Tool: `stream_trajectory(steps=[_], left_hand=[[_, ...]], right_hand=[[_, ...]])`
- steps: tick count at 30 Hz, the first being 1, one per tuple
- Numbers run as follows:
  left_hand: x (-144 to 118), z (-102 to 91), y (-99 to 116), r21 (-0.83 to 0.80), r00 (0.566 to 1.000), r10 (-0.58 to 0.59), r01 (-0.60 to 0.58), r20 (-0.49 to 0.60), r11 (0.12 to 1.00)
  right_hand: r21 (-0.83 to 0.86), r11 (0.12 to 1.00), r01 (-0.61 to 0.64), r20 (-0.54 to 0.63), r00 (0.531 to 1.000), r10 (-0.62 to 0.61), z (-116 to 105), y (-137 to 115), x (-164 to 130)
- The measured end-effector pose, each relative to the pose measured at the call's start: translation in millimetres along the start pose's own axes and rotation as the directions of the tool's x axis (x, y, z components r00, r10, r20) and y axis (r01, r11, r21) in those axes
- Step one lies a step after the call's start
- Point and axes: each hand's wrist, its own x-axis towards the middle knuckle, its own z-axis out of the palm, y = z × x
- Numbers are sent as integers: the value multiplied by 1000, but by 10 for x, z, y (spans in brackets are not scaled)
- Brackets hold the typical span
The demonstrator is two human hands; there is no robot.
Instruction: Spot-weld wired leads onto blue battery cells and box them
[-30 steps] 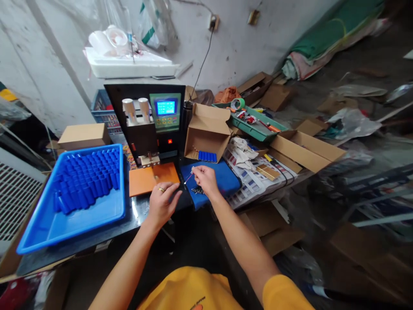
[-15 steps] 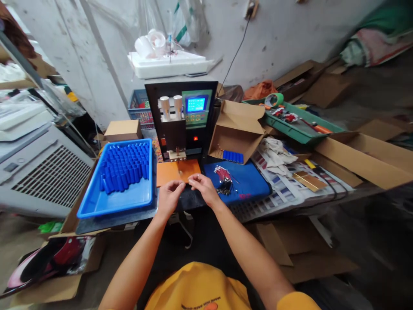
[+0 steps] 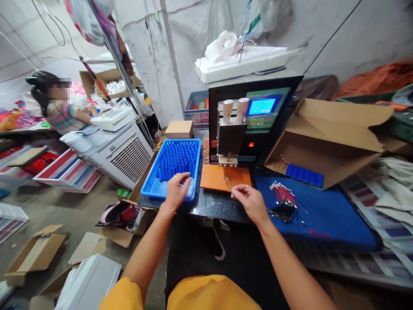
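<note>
My left hand (image 3: 177,190) is over the near right part of a blue tray (image 3: 148,192), its fingers apart and nothing visible between them. Many blue cylindrical battery cells (image 3: 176,159) stand upright in rows in that tray, just beyond my fingers. At the front edge of an orange plate (image 3: 214,177), my right hand (image 3: 251,202) is closed in a pinch; whatever it may hold is too small to make out. Behind the plate stands a black spot welder (image 3: 231,135) with a lit screen, its electrode tips above the plate.
A blue pad (image 3: 325,215) at right carries a bundle of red and black wires (image 3: 284,200). Beyond it, an open cardboard box (image 3: 335,129) holds a joined row of blue cells (image 3: 304,175). A grey air cooler (image 3: 129,159) stands left. Another person (image 3: 63,107) sits farther left.
The view has swung left. My hands, close together at the orange plate before, are now apart: the left has moved over the blue tray, while the right stays near the plate.
</note>
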Motion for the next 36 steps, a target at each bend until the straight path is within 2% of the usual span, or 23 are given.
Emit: stream_trajectory(steps=[2,4,7,9,11,15,18,20,24,27,30,33,36], left_hand=[[206,-249,-198,335,1000,-4,4,2,942],[379,-406,-341,582,995,-23,-40,100,812],[505,-467,-446,751,975,-55,-128,213,648],[503,-449,-474,770,973,-35,-158,228,618],[462,-430,-493,728,973,12,-180,229,662],[355,-428,-497,526,980,38,-138,196,839],[287,-400,-402,289,994,27,-56,105,956],[256,-320,-270,89,999,37,-40,38,995],[245,53,98,-219,999,39,-32,28,975],[270,452,352,-278,996,19,7,90,961],[288,789,488,-263,993,8,25,121,965],[288,948,494,-233,991,7,24,135,972],[281,971,438,-271,985,1,46,173,962]], right_hand=[[-3,1000,13,-22,1000,-13,-48,11,10],[0,1000,19,-32,999,-19,-71,25,14],[5,1000,18,-36,999,-18,-69,46,8],[12,1000,17,-39,999,-16,-60,55,0],[20,1000,14,-44,999,-13,-60,56,-9],[52,999,4,-48,999,-2,-86,37,-24],[73,997,7,-55,998,-3,-107,14,-30],[77,997,17,-67,998,-12,-108,-5,-24],[101,995,23,-127,992,-10,-63,-35,45],[141,990,0,-201,979,29,-22,-17,153],[169,985,-32,-249,966,74,-19,35,259],[189,980,-62,-258,960,110,-45,85,322],[195,979,-65,-236,965,111,-53,123,369]])
